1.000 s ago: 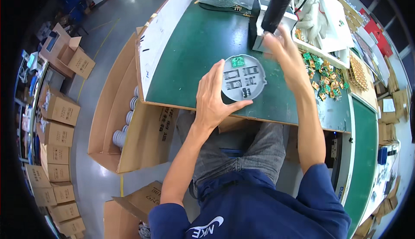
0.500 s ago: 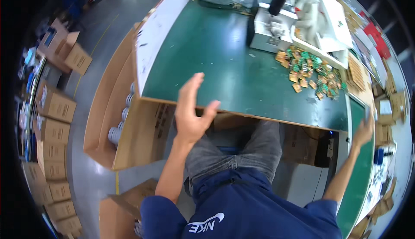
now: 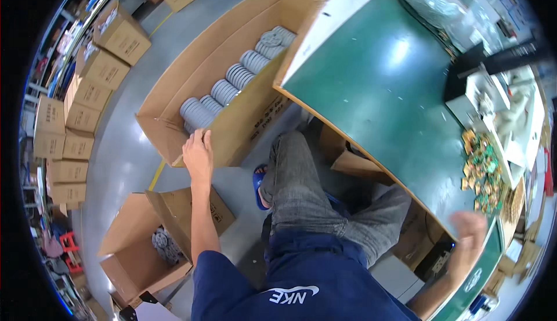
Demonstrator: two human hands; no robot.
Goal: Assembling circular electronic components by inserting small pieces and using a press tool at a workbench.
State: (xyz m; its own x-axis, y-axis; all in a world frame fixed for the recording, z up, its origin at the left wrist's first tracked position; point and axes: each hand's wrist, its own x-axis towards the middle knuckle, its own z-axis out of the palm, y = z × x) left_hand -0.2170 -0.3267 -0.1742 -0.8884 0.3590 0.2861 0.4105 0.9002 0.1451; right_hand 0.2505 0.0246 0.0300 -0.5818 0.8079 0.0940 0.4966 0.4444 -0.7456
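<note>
several rows of grey discs (image 3: 239,76) in long carton (image 3: 235,138), left hand (image 3: 198,150) at its rim

discs: light grey, thin, round, all much alike. packed on edge, face to face, so each row reads as a ribbed roll. rows sit side by side along the carton floor, left of the table (image 3: 371,77). far-end row has a disc turned partly face up, some relief on it, too small to make out. nearest row partly hidden behind the carton's long wall.

left hand: empty-looking, fingers together and slightly bent, over the near end of the rim, close to the nearest row. contact with cardboard unclear, grip can't be read.

right hand: (image 3: 469,234) motion blur, at the table's front edge, near the green and orange circuit boards (image 3: 483,173). finger pose not readable, nor whether anything is held.

smaller carton (image 3: 130,263) below the long one: grey round pieces (image 3: 166,245) inside, lying loosely, faces showing.
</note>
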